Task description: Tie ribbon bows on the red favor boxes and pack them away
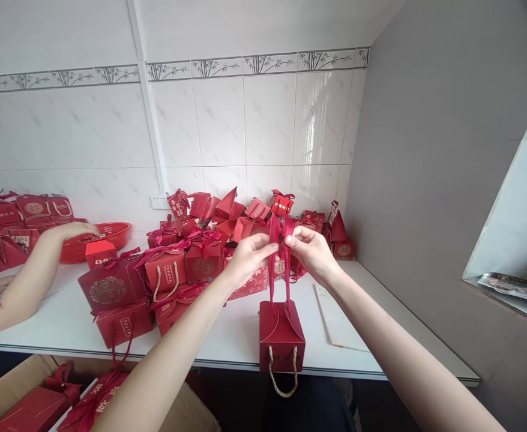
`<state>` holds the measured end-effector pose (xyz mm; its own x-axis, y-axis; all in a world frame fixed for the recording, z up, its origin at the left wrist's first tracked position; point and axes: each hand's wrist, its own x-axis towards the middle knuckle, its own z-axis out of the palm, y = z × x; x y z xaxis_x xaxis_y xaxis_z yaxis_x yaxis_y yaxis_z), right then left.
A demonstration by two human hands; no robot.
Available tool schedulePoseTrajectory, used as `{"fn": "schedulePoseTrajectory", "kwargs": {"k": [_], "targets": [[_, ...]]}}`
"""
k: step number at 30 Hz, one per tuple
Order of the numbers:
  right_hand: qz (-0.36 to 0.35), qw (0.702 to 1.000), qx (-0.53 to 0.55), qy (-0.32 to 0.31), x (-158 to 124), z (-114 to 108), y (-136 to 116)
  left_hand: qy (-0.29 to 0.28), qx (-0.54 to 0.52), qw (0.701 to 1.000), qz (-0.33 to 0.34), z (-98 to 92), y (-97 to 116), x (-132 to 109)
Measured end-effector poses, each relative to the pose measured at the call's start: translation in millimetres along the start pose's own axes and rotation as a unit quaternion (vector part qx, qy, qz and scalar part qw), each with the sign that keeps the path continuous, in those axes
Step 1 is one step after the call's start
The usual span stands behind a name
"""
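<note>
A small dark red gift box (282,336) with a gold rope handle (283,393) stands upright at the table's front edge. Two strands of red ribbon (272,285) rise from its top. My left hand (255,255) pinches the left strand, and my right hand (307,247) pinches the right one. Both hands are above the box, a short way apart, with the ribbon ends sticking up past the fingers. Behind my hands lies a heap of red gift boxes (227,210), many with bows.
Stacked gift boxes (114,288) stand left of my arms. An open notebook (340,321) lies to the right on the white table (394,312). Another person's arm (38,270) reaches to a red plastic basket (119,231). A cardboard carton (15,381) with boxes sits below the edge.
</note>
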<state>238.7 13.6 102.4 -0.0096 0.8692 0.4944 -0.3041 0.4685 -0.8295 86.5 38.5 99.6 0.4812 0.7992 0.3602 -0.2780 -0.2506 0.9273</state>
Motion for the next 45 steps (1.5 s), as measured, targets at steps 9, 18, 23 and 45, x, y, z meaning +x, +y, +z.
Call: {"fn": "schedulePoseTrajectory", "kwargs": {"k": [9,18,23,45], "targets": [[-0.031,0.984,-0.174,-0.021,-1.6,7.7,-15.8,-0.051,0.173,0.981,0.070,7.3,12.9,-5.6],[-0.007,0.984,-0.177,0.031,0.6,9.5,-19.3,-0.062,0.156,0.985,0.045,1.1,10.1,-4.7],[0.030,0.988,-0.136,0.059,1.9,3.9,-18.7,-0.044,0.071,0.996,0.019,4.7,9.6,-4.8],[-0.131,0.952,-0.276,-0.001,-50.4,4.0,14.9,0.006,0.053,0.998,0.042,3.5,3.2,0.3]]}}
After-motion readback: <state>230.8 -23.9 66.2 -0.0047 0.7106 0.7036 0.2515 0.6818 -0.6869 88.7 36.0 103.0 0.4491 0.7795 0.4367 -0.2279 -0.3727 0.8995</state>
